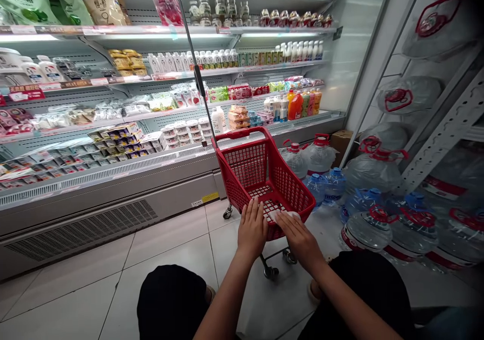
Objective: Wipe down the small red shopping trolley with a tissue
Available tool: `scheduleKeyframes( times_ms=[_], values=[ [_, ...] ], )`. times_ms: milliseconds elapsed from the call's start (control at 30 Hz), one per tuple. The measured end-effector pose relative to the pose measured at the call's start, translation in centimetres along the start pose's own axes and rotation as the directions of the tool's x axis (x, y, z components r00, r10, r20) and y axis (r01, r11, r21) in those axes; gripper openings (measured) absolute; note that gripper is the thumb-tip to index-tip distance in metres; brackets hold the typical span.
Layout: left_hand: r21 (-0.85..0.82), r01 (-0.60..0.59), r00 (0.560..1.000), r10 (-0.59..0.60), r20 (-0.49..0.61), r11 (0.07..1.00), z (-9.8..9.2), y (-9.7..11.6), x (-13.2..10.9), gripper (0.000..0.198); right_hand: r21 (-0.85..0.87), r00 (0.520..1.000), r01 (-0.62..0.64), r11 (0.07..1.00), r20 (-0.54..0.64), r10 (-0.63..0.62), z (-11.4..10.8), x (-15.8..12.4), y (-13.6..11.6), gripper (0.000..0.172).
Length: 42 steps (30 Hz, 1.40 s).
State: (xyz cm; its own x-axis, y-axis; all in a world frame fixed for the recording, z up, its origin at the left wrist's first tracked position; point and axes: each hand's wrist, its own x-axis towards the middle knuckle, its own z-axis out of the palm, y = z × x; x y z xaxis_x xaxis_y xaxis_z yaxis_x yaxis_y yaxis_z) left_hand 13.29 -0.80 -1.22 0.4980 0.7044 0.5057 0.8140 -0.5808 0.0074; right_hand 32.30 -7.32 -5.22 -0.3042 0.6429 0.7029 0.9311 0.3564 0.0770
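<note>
A small red plastic shopping cart [247, 196] stands in front of my knees, its basket facing me and wheels on the floor. My left hand [252, 229] lies with fingers stretched out on the near rim, toward its left corner. On the same rim to the right, my right hand [298, 234] presses a crumpled white cloth [294, 215] under its straight fingers. The cloth is mostly covered by the hand, so its exact kind is unclear. Through the lattice, the basket floor shows no goods.
A refrigerated display case [113, 188] with stocked shelves runs behind the cart. A glass door's dark handle [199, 80] stands upright left of it. Large water bottles [366, 229] crowd the floor at right, beside a metal rack [442, 128]. Pale floor tiles [162, 249] lie at left.
</note>
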Motion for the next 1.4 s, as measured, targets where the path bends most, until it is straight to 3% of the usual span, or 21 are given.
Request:
scheduleKeyframes(
  times_ms=[100,167,433,533,667,767,933,1167,1300,1400],
  values=[
    [-0.008,0.003,1.0,-0.004,-0.016,1.0,0.1,0.0,0.1,0.055,-0.028,0.998,-0.068,0.997,-0.021,0.067,-0.8,-1.5,2.4,0.079],
    [-0.022,0.013,0.999,-0.014,-0.03,1.0,0.4,0.5,0.1,0.057,-0.031,0.993,-0.107,0.994,-0.048,0.105,-1.0,-2.0,2.6,0.081],
    [-0.025,0.048,0.999,-0.048,-0.017,0.999,0.2,0.8,-0.3,0.058,0.024,0.997,-0.044,0.999,-0.059,0.045,-0.1,-0.1,-4.3,0.078],
    [-0.02,0.041,0.999,-0.041,-0.01,0.999,-0.4,0.3,-0.9,0.057,0.025,1.0,-0.003,1.0,-0.022,0.004,-1.0,-0.7,-3.4,0.077],
    [-0.03,0.063,0.998,-0.063,-0.026,0.998,-0.7,0.5,-1.8,0.056,-0.003,0.995,-0.09,0.996,-0.033,0.09,-2.3,-2.1,-1.2,0.075],
    [-0.039,0.085,0.996,-0.086,-0.032,0.996,-0.7,1.1,-2.2,0.056,-0.003,0.992,-0.12,0.993,-0.041,0.119,-2.3,-2.0,-2.5,0.074],
    [-0.033,0.081,0.996,-0.082,-0.03,0.996,-1.2,0.6,-2.9,0.057,0.038,0.999,-0.026,0.999,-0.035,0.027,-1.9,-0.6,-6.1,0.069],
    [0.01,0.098,0.988,-0.096,-0.123,0.995,-1.7,0.3,-3.7,0.072,0.052,0.998,-0.034,0.998,0.046,0.031,-3.5,-1.5,-2.4,0.066],
    [0.014,0.048,0.992,-0.046,-0.119,0.999,-1.7,1.9,-4.0,0.075,0.025,0.995,-0.102,0.994,0.01,0.102,-2.4,-0.9,-3.4,0.07],
    [0.007,-0.005,0.996,0.006,-0.088,1.0,-1.7,2.4,-4.4,0.067,0.039,0.998,-0.066,0.997,-0.022,0.067,-1.4,-0.6,-4.6,0.07]
  ],
)
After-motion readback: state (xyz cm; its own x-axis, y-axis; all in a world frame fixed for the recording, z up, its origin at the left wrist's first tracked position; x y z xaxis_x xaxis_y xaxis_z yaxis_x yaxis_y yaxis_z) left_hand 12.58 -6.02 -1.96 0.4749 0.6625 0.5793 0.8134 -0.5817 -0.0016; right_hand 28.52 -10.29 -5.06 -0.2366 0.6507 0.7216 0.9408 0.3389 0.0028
